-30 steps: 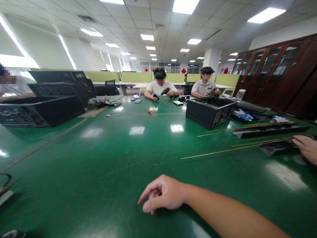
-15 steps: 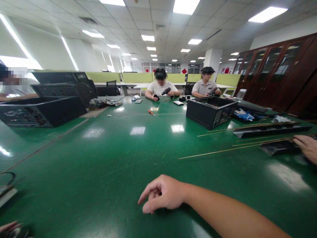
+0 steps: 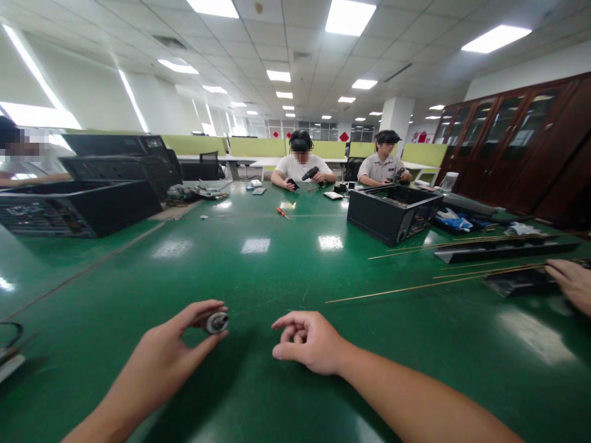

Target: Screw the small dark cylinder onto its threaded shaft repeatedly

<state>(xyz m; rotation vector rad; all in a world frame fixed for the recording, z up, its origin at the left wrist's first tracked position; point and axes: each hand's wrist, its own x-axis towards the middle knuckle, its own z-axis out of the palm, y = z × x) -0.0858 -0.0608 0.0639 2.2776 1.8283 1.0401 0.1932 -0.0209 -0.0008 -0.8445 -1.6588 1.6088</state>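
Note:
My left hand (image 3: 178,341) is above the front of the green table (image 3: 258,283), its thumb and fingers closed on a small round metal part (image 3: 217,322). The part's silvery ring-shaped end with a dark centre faces me; what kind of part it is, I cannot tell. To its right is my right hand (image 3: 307,339), with fingers loosely curved and a gap between thumb and forefinger. Nothing shows in it. The two hands are apart.
Thin brass-coloured rods (image 3: 392,289) lie at the right, near another person's hand (image 3: 570,280). Black computer cases stand at right (image 3: 378,218) and left (image 3: 124,203). An orange screwdriver (image 3: 282,213) lies farther back. Across the table, one person holds a power drill (image 3: 310,174).
My left hand has come up from the lower left corner, bringing the round metal part into view. My right hand has moved slightly up and to the right.

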